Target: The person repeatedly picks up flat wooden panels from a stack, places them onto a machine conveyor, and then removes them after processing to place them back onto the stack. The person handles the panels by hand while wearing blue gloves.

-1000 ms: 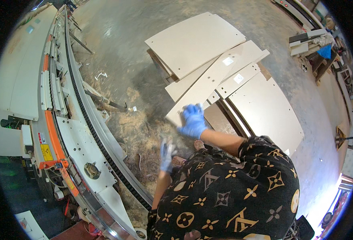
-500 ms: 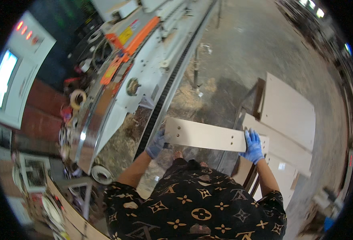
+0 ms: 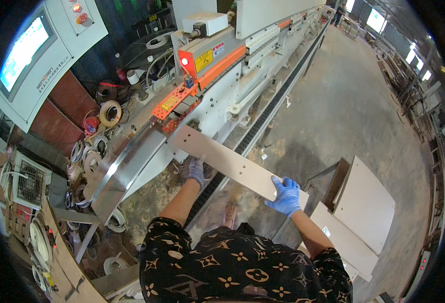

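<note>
A long pale board (image 3: 217,156) with paired holes spans from the machine to my right side, tilted so its left end is farther away. My gloved left hand (image 3: 196,172) holds its near edge toward the left end, with some fingers hidden beneath it. Near the other end, my gloved right hand (image 3: 286,197) grips the board, fingers spread over its top face. The board's left end lies by the metal infeed table (image 3: 140,151) of a long machine with an orange guard (image 3: 172,101); whether they touch I cannot tell.
A black conveyor track (image 3: 272,109) runs along the machine. Several larger pale panels (image 3: 368,204) are stacked at the right. Rolls of edging tape (image 3: 110,113) crowd the left, below a control cabinet with a screen (image 3: 26,56). Far off, a person (image 3: 339,15) stands near the machine's end.
My hands have carried the board forward and left, and its left end has swung toward the machine. My view has shifted too, showing more of the machine and floor ahead.
</note>
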The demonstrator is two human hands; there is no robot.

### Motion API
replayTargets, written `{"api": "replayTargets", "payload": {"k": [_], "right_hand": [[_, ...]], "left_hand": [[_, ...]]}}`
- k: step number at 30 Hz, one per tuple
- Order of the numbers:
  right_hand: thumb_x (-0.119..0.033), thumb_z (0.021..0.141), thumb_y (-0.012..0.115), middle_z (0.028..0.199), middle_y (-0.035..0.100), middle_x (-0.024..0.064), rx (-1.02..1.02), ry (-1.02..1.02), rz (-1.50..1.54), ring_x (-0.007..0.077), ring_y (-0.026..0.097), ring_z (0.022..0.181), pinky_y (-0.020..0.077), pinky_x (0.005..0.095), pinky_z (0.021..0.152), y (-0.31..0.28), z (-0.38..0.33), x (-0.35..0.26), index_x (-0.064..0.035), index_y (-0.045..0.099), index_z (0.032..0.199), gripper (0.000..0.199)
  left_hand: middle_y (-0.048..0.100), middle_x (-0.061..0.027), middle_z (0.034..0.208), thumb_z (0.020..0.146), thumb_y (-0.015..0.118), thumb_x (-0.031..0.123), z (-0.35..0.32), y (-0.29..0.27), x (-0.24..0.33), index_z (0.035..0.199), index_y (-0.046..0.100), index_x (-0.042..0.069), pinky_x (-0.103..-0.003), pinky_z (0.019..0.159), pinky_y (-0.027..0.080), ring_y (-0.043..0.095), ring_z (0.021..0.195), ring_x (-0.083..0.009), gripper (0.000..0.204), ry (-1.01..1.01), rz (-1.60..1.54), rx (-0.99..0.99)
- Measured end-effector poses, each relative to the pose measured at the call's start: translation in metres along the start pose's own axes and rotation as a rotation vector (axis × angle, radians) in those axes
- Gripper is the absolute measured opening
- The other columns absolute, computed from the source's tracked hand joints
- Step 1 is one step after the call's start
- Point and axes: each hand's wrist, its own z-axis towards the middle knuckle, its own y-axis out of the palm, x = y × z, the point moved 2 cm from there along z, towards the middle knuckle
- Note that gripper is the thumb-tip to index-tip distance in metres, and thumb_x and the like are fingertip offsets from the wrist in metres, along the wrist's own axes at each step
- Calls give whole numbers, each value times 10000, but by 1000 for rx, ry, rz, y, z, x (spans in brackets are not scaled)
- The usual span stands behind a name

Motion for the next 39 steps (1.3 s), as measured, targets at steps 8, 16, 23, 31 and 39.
{"api": "replayTargets", "payload": {"k": [8, 16, 23, 31, 39], "right_hand": [[-527, 569, 751, 1197, 448, 178, -53, 5, 21, 334, 405, 1148, 230, 495, 1017, 5, 147, -43, -175, 450, 1328, 889], [-555, 581, 734, 1380, 329, 204, -186, -27, -16, 384, 389, 1218, 271, 546, 1012, -4, 206, -31, -197, 299, 1407, 999], [-540, 572, 739, 1314, 378, 175, -224, -31, -48, 363, 425, 1139, 316, 504, 974, 4, 224, -16, -239, 333, 1395, 966], [-499, 541, 760, 1262, 422, 169, -179, -27, -41, 357, 440, 1112, 331, 482, 951, 7, 237, -9, -258, 363, 1382, 961], [-496, 607, 720, 1225, 515, 171, -224, 49, 8, 346, 491, 1137, 405, 396, 967, -28, 290, 31, -209, 466, 1314, 804]], "left_hand": [[576, -80, 1159, 869, 581, 269, 154, 38, -4, 1174, 531, -18, -337, 915, 402, 537, 1061, -211, 422, 131, -9, 34], [592, -111, 1109, 880, 564, 301, 200, 68, 11, 1146, 529, -43, -338, 782, 478, 590, 931, -216, 437, 174, -31, 235], [579, -113, 1125, 877, 573, 283, 225, 76, -9, 1195, 504, -31, -329, 798, 476, 584, 934, -205, 452, 149, -146, 204], [575, -117, 1119, 891, 562, 255, 211, 97, 11, 1200, 490, -26, -352, 789, 485, 578, 943, -222, 423, 148, -176, 242], [517, -132, 1215, 920, 454, 373, 246, 177, 40, 1269, 428, 30, -432, 880, 457, 520, 1062, -266, 490, -176, -156, -25]]}}
